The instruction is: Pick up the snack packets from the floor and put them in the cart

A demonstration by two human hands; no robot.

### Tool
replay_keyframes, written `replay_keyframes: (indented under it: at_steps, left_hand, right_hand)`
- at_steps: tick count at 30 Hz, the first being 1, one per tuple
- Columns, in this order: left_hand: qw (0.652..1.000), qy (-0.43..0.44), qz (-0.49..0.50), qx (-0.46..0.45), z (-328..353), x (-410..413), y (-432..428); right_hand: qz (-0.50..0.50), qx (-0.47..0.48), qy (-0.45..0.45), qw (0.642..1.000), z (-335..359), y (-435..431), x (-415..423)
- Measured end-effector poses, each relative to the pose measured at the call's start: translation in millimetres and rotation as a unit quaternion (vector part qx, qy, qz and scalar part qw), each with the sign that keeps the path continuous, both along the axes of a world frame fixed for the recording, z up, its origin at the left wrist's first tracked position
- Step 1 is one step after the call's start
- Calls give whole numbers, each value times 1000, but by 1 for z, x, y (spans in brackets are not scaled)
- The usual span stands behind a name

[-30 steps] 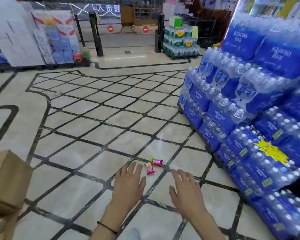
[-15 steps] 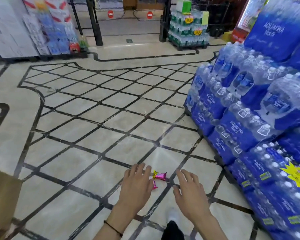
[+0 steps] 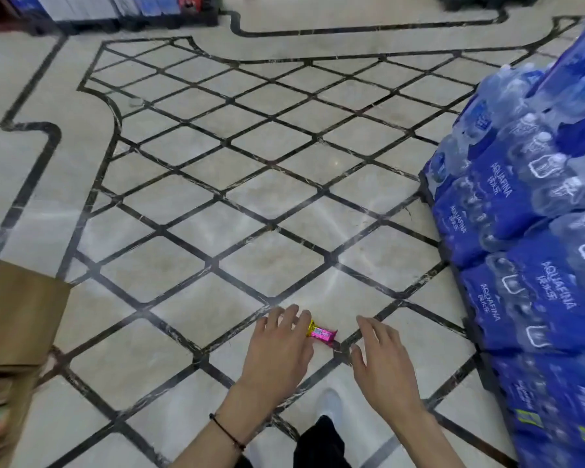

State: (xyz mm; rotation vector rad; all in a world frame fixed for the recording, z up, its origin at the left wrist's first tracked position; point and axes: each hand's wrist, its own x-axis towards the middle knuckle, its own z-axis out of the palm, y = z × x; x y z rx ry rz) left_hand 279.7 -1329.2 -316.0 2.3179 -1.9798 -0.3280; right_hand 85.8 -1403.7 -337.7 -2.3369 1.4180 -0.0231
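Where the head camera looks down at the tiled floor point(image 3: 190, 231), one snack packet point(image 3: 323, 334) lies flat on a cream tile, close to a crossing of the dark inlay lines. Its long axis runs roughly left to right, tilted so that the left end sits a little farther from the person than the right. The left end is yellow and the rest is bright pink, finishing in a crimped edge that points toward the right hand.

The packet lies between the two hands. The left hand point(image 3: 277, 346) is palm down with its fingers straight and spread, and its fingertips reach the yellow end. Whether they touch it or only hover over it I cannot tell, and nothing is gripped. The right hand point(image 3: 382, 359) is also palm down with the fingers apart and loosely bent, holding nothing. Its thumb is near the pink end but clear of it.

A thin dark bracelet point(image 3: 227, 430) circles the left wrist. Below the hands a white shoe point(image 3: 330, 401) shows on the floor. Stacked blue water packs point(image 3: 520, 231) fill the right side, and a brown cardboard box point(image 3: 17, 312) stands at the left edge — both well apart from the packet.
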Motion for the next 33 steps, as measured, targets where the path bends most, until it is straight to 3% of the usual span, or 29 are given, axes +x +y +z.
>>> replay_keyframes:
  at_steps: [7, 15, 25, 33]
  left_hand:
    - [998, 30, 38, 48, -100, 20, -46]
    - [993, 56, 48, 91, -305, 20, -62]
    - [977, 35, 84, 191, -630, 19, -67]
    - [974, 7, 114, 194, -782, 6, -74]
  right_hand:
    - [4, 56, 1, 998, -101, -50, 9]
    - [-52, 140, -35, 988, -299, -64, 22]
    - [44, 104, 25, 993, -629, -75, 34]
    - [145, 36, 86, 985, -785, -96, 40]
